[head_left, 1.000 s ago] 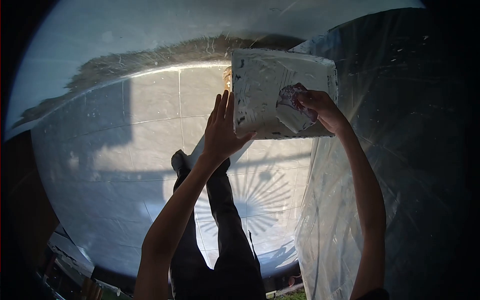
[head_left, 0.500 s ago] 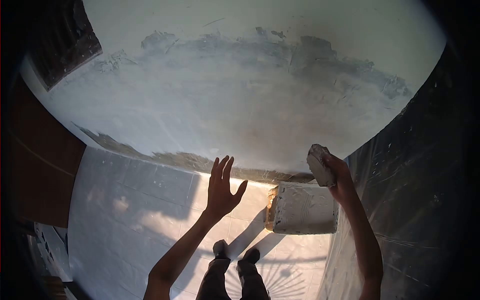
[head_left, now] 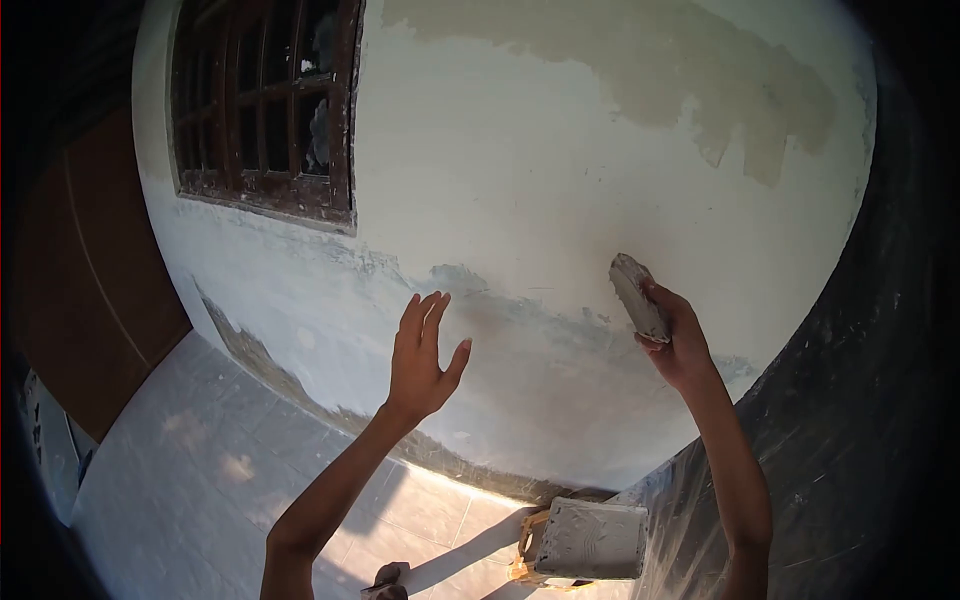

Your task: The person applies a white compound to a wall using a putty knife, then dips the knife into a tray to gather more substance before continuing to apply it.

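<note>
My right hand (head_left: 682, 335) is wrapped round a grey, plaster-smeared tool (head_left: 640, 298), held up in front of the wall. My left hand (head_left: 420, 365) is raised with its fingers apart and nothing in it. Behind both hands stands a pale wall (head_left: 520, 170) with grey plaster along its lower part and a beige patch higher up. Below my right hand, a board or tray (head_left: 592, 540) with grey paste on it rests on a yellowish support (head_left: 528, 545).
A dark wooden window (head_left: 265, 110) is at the upper left. Brown panel (head_left: 105, 270) stands at the left edge. Dark plastic sheeting (head_left: 800, 430) hangs or lies at the right. Tiled floor (head_left: 220, 470) lies below, with my foot (head_left: 388, 580) on it.
The view has tilted up and shows more of the wall and window. The board with paste appears lower. My right hand still holds the tool, now over a higher part of the wall.
</note>
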Available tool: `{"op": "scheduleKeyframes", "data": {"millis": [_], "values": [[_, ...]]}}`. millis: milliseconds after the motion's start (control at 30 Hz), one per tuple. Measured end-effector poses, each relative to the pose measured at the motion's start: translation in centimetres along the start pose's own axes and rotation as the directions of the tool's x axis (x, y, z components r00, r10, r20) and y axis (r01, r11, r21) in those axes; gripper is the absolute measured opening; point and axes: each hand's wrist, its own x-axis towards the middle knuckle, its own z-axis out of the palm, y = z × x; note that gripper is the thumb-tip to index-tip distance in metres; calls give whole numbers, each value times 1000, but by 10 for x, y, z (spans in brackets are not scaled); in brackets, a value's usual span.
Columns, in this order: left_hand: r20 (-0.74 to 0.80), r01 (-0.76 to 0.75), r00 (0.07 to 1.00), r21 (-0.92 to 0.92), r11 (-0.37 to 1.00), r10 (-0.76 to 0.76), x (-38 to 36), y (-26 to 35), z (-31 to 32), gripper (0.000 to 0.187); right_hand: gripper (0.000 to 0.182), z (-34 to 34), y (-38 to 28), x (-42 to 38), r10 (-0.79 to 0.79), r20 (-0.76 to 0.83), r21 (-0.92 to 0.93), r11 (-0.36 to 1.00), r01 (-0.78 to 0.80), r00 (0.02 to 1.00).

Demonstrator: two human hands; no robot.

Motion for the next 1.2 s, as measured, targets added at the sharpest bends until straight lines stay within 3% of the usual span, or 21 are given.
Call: {"op": "scheduleKeyframes", "data": {"millis": [200,300,467,667,767,800,867,900,967,1000,1067,1100,1133,1200], "values": [[-88,-33,996,3,999,34,85,-51,-45,58,18,92,-49,53,-69,-40,-25,997,68,997],[-144,-118,982,32,992,122,131,-80,-68,56,17,136,-63,85,-138,51,-77,987,142,989],[-230,-240,944,20,971,238,203,-125,-93,54,18,215,-73,134,-240,-10,-123,964,237,971],[-273,-306,918,-33,952,286,261,-159,-91,54,23,270,-80,187,-350,-128,-286,909,304,928],[-300,-325,902,3,946,311,277,-173,-76,54,27,281,-89,216,-527,-169,-540,756,369,833],[-316,-330,895,11,944,316,280,-178,-70,54,27,285,-94,226,-534,-169,-543,752,374,828],[-337,-337,884,22,941,325,285,-190,-59,53,33,294,-102,245,-720,-95,-740,514,435,688],[-325,-349,882,39,937,342,286,-197,-52,56,33,300,-106,252,-724,-90,-742,507,439,684],[-320,-363,876,57,930,361,290,-205,-39,59,36,312,-114,263,-888,193,-872,41,487,419],[-346,-381,857,74,922,382,289,-206,-34,59,36,321,-117,264,-889,195,-872,37,489,414],[-374,-406,831,97,909,411,292,-212,-29,60,34,340,-123,264,-838,393,-869,-204,450,379],[-365,-413,830,104,905,421,292,-215,-28,60,29,345,-124,272,-826,484,-829,-327,454,288],[-356,-417,831,108,902,427,292,-217,-26,60,29,346,-125,276,-826,485,-828,-330,453,287],[-367,-421,825,109,901,430,291,-220,-23,59,30,350,-127,282,-743,589,-806,-513,294,319]]}}
